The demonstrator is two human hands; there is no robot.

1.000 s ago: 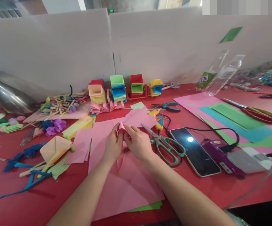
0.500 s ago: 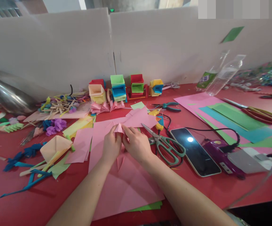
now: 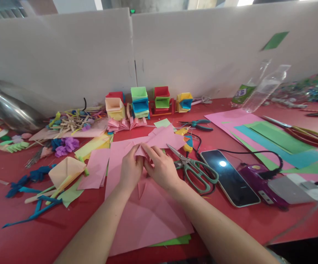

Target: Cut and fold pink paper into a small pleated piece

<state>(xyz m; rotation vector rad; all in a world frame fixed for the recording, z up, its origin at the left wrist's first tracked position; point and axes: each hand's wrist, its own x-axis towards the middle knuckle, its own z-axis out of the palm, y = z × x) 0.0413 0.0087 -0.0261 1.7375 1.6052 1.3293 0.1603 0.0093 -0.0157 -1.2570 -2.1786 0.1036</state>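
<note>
Between my hands is a small folded piece of pink paper point(image 3: 140, 150), pinched at its top edge by the fingertips of both. My left hand point(image 3: 131, 167) grips its left side, thumb up. My right hand point(image 3: 160, 165) holds the right side, its fingers curled over and partly hiding the piece. Beneath them lies a large pink paper sheet point(image 3: 150, 223), with a narrow folded pink strip point(image 3: 141, 189) on it just below the hands. Green-handled scissors point(image 3: 198, 172) rest open right beside my right hand.
Left are pink paper pieces point(image 3: 94, 172), a peach folded paper point(image 3: 66, 170) and blue paper strips point(image 3: 35, 216). Folded paper boxes point(image 3: 139, 99) stand along the white partition point(image 3: 65, 55). A lit phone point(image 3: 230, 179), purple power strip point(image 3: 260, 183), pliers point(image 3: 198, 124) and bottles point(image 3: 266, 88) sit right.
Both hands stay on the pink paper piece. Its pointed front face has tipped, and the right fingers now cover more of it. The whole view has shifted slightly.
</note>
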